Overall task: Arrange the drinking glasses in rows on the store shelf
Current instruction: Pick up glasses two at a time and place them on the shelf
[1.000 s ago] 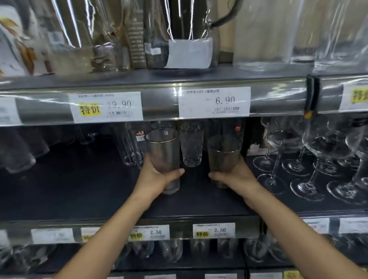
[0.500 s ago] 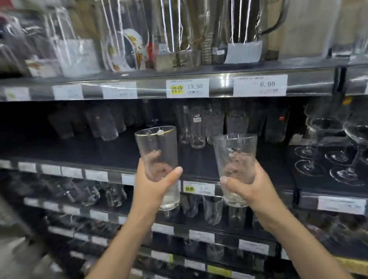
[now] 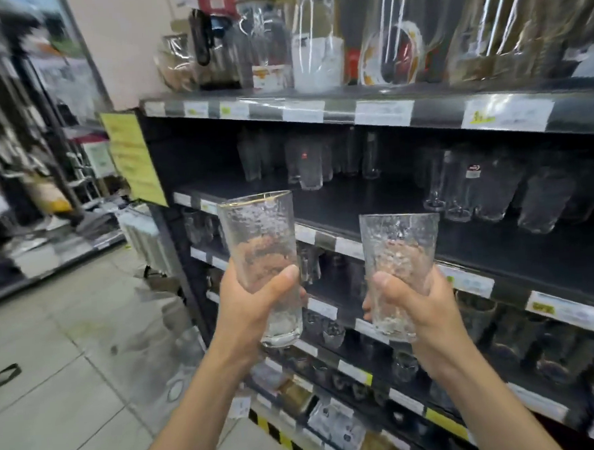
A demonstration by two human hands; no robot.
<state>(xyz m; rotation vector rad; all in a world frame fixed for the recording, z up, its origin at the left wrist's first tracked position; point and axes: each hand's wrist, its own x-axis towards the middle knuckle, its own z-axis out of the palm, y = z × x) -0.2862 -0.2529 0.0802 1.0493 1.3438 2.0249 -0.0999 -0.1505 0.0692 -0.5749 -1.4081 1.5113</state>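
Note:
My left hand [image 3: 250, 307] grips a tall textured glass with a gold rim [image 3: 259, 234] around its lower half. My right hand [image 3: 422, 307] grips a second textured glass [image 3: 397, 249], a little shorter in view. Both glasses are upright and held in the air in front of the dark store shelf [image 3: 357, 206], clear of its front edge. More tall glasses [image 3: 307, 164] stand at the back left of that shelf, and another group of glasses [image 3: 490, 190] stands at its right.
The upper shelf [image 3: 315, 109] carries wrapped pitchers and jars. Lower shelves [image 3: 354, 365] hold small glasses behind price labels. The shelving unit ends at the left with a yellow sign [image 3: 132, 159]. A tiled aisle floor [image 3: 68, 346] lies to the left.
Both hands have lifted the two glasses off the shelf and pulled them back toward me. The view has swung left, so the shelf end and the aisle now show.

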